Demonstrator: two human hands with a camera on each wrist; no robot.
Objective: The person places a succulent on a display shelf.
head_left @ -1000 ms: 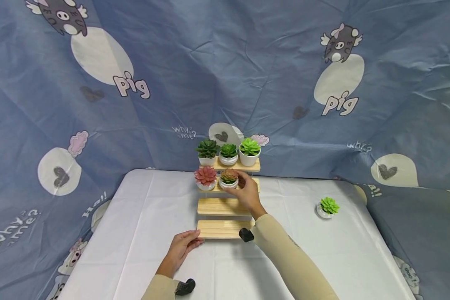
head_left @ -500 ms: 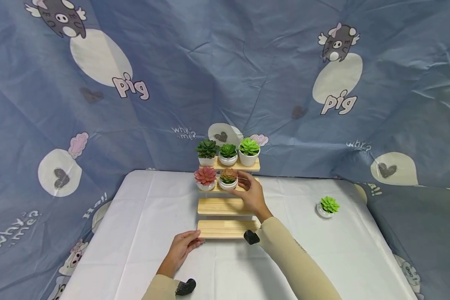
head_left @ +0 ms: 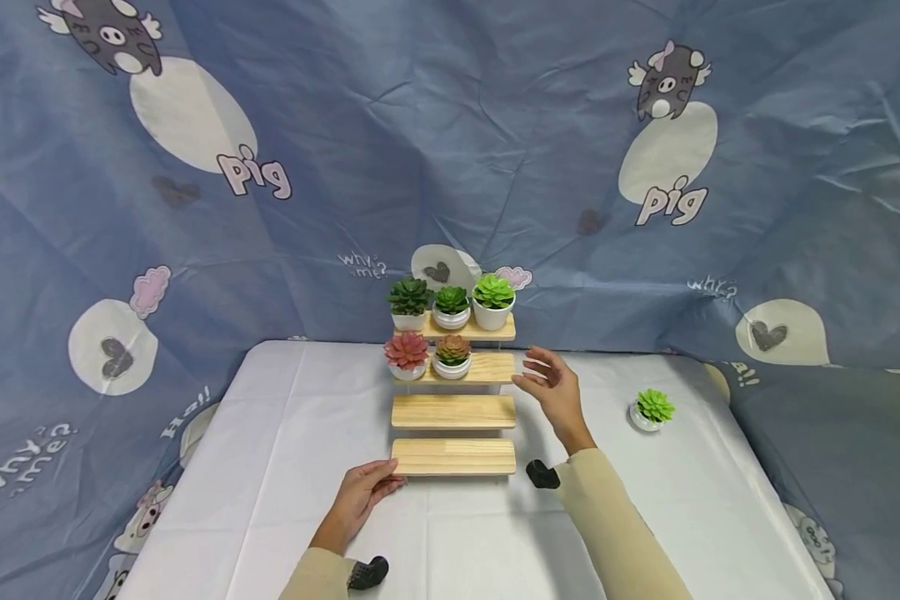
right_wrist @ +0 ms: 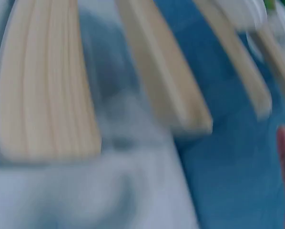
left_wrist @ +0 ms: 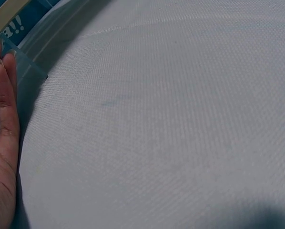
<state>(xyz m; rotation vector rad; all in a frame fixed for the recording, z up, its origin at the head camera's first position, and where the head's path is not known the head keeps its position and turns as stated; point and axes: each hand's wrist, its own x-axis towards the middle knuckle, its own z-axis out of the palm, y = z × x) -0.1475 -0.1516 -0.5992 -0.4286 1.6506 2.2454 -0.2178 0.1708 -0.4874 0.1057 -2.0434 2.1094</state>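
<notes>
A four-step wooden display stand is on the white cloth. My left hand holds its bottom step at the front left corner, thumb on top and fingers below. In the left wrist view, the fingers reach a clear side panel. My right hand, loosely curved and holding nothing, is just right of the second step from the top. On that step sit a red succulent and a brownish-orange succulent in white pots. The top step bears a dark green, a small green and a bright green succulent.
A light green succulent in a white pot is apart on the cloth at the right. Behind the table hangs a blue fabric backdrop printed with pigs. The two lower steps bear no pots.
My right hand has let go of the brownish-orange succulent and drawn back to the right, leaving the pot beside the red one. My left hand has stayed at the stand's corner.
</notes>
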